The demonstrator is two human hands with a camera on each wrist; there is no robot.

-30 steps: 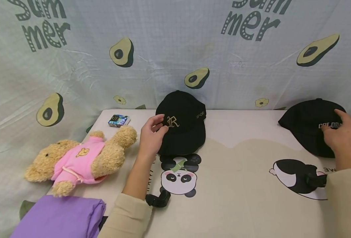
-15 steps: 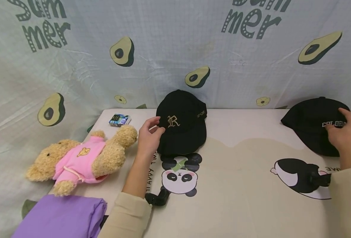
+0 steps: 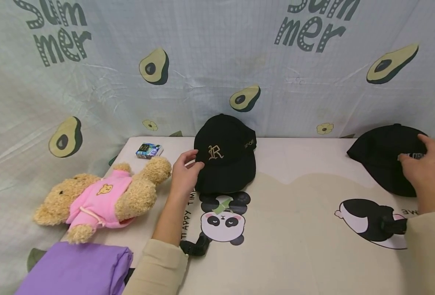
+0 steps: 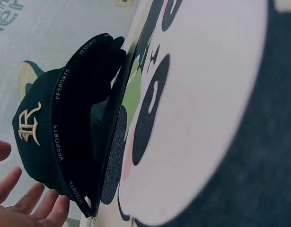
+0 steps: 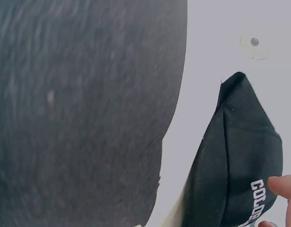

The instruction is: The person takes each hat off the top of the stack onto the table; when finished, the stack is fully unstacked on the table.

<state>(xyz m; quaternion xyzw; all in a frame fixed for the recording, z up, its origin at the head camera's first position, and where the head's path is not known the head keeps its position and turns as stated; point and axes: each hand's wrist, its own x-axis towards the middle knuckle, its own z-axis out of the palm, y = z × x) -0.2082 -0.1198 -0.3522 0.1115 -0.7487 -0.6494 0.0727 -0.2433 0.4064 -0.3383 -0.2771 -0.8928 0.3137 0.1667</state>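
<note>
In the head view, a black baseball cap point(image 3: 226, 133) with a gold R emblem stands against the back wall, brim toward me. My left hand point(image 3: 185, 174) is at its left side, fingers loosely bent, thumb apart from them. The left wrist view shows several fingertips point(image 4: 60, 208) along the side of the cap point(image 4: 39, 161); whether they touch is hard to tell. At the far right, a second black cap point(image 3: 383, 157) bears white lettering, partly hidden by my right hand point(image 3: 429, 168). Its thumb and index finger are spread before the cap's front, without a visible pinch.
A teddy bear point(image 3: 103, 196) in a pink hoodie lies on the left of the pale table point(image 3: 295, 262). Behind its foot sits a small blue box point(image 3: 149, 150). Folded purple cloth point(image 3: 77, 268) occupies the front left corner. A printed fabric wall point(image 3: 202, 57) rises behind.
My left fingertips have drawn slightly left, away from the R emblem. My right thumb now covers more of the other cap's lettering. Both caps stay in place; the head view shifts slightly.
</note>
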